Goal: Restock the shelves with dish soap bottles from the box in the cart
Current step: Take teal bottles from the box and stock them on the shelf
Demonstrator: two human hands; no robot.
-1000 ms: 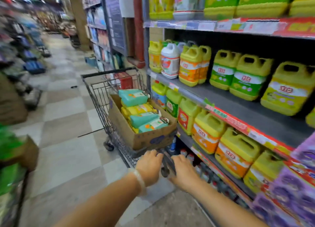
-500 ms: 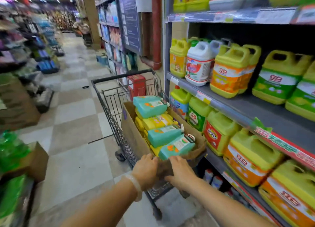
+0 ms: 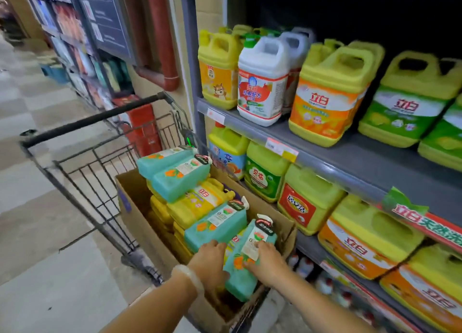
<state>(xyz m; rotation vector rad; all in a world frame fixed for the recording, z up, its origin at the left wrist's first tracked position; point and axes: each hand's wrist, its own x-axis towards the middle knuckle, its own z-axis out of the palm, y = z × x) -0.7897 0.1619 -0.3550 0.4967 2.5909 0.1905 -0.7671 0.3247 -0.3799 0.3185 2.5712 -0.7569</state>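
— Bottle (image 3: 246, 262), the teal one: where is it lying?
— In the box (image 3: 140, 207) inside the cart (image 3: 82, 167), nearest the person, beside the shelves (image 3: 350, 157).
— And the grip?
— Both hands are grasping it: left hand (image 3: 210, 260) on its left side, right hand (image 3: 266, 260) over its label.

A pale, grey-and-beige checkered tile floor (image 3: 37, 245) stretches away on the left. Behind the cart stands a red box-shaped object (image 3: 145, 130), blurred. Above it a dark red-brown pipe (image 3: 162, 37) runs down a beige wall, beside a dark blue sign board (image 3: 105, 17) with small white papers. Further back, blurred racks of colourful goods (image 3: 67, 25) line the aisle
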